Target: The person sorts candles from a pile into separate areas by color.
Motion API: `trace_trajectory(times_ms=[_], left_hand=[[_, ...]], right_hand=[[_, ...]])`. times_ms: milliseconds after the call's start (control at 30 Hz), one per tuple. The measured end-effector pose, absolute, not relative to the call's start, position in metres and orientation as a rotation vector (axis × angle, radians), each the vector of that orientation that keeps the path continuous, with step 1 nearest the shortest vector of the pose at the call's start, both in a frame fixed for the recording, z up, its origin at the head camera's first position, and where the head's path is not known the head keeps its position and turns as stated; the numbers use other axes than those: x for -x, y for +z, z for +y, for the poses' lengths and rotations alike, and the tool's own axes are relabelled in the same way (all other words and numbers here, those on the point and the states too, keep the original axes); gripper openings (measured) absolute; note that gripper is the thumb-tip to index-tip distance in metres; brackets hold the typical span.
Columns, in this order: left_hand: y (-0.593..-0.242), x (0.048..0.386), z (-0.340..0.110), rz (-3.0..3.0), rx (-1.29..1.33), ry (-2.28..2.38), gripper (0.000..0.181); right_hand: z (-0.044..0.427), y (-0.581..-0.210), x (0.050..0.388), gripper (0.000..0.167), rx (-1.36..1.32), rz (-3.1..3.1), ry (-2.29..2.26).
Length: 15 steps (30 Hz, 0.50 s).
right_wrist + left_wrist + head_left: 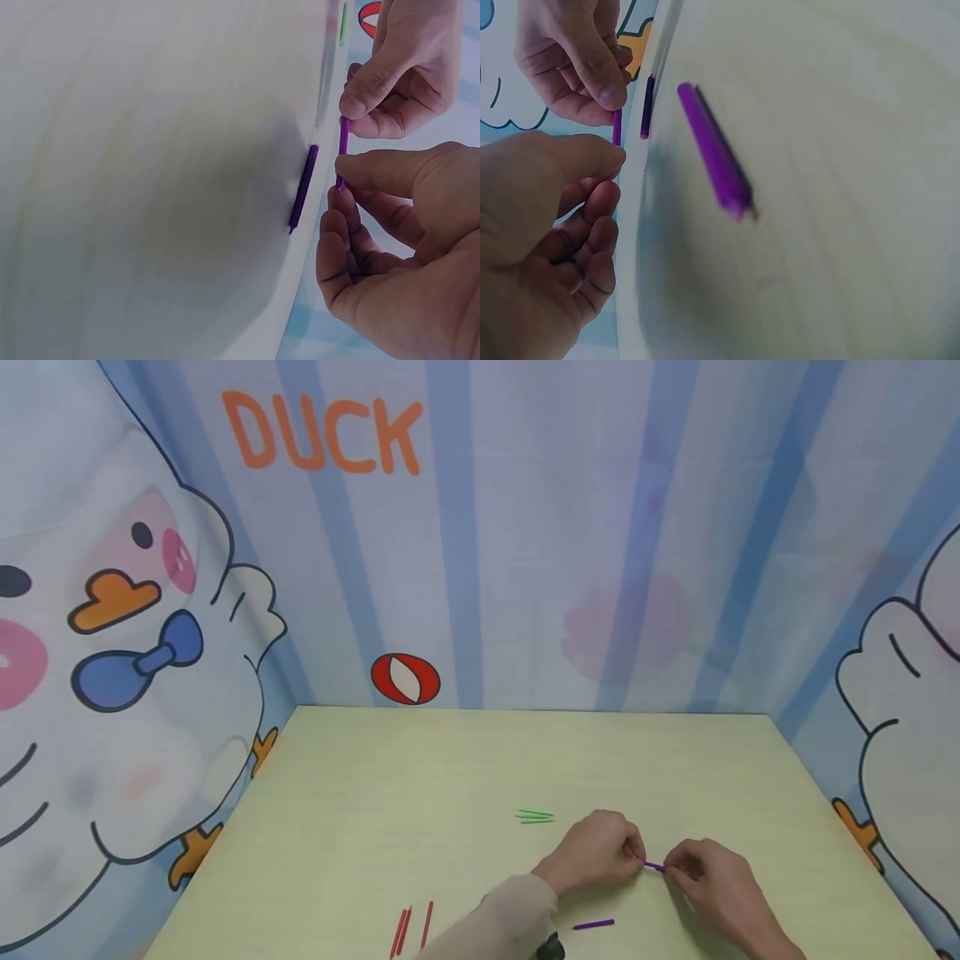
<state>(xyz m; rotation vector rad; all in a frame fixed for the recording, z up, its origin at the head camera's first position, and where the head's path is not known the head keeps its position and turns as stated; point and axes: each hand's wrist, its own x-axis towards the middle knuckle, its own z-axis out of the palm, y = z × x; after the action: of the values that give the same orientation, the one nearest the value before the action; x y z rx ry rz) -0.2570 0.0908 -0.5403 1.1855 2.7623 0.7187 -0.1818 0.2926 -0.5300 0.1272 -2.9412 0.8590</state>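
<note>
Between both hands a thin purple candle [344,139] is held above the table, one end with each hand. My left hand [603,852] pinches it with thumb and fingertips, and my right hand [716,885] pinches the other end. In the right wrist view, a second purple candle [304,187] lies on the table below the hands; from the head it is hard to make out. Another purple candle [594,924] lies nearer the front, beside the left forearm. It looks large in the left wrist view, with a small wick at one end.
Several green candles [536,817] lie together behind the left hand. Left of the sleeve, 3 red candles [427,925] lie near the front edge. A printed curtain [517,535] stands along the back of the pale table [337,810].
</note>
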Motion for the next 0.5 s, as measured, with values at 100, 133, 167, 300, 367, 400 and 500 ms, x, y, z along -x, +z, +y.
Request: trace_trajectory(times_ms=[100, 133, 167, 300, 367, 400, 500], left_hand=[[-0.543, 0.254, 0.098, 2.761, -1.171, 0.708, 0.009], [-0.543, 0.254, 0.100, 2.758, -1.163, 0.712, 0.008], [-0.544, 0.253, 0.102, 2.754, -1.157, 0.714, 0.008], [-0.547, 0.250, 0.106, 2.756, -1.131, 0.705, 0.007], [-0.548, 0.250, 0.108, 2.756, -1.129, 0.693, 0.006], [-0.549, 0.250, 0.109, 2.758, -1.129, 0.686, 0.006], [-0.550, 0.251, 0.110, 2.759, -1.142, 0.672, 0.006]], right_hand=[[0.299, -0.532, 0.181, 0.009, -0.086, -2.969, 0.868], [0.300, -0.533, 0.181, 0.010, -0.079, -2.978, 0.869], [0.302, -0.534, 0.181, 0.010, -0.066, -2.987, 0.871], [0.305, -0.536, 0.181, 0.009, -0.030, -3.022, 0.905], [0.306, -0.538, 0.181, 0.009, -0.017, -3.034, 0.918], [0.307, -0.538, 0.182, 0.009, -0.011, -3.038, 0.924], [0.308, -0.540, 0.182, 0.010, -0.009, -3.042, 0.922]])
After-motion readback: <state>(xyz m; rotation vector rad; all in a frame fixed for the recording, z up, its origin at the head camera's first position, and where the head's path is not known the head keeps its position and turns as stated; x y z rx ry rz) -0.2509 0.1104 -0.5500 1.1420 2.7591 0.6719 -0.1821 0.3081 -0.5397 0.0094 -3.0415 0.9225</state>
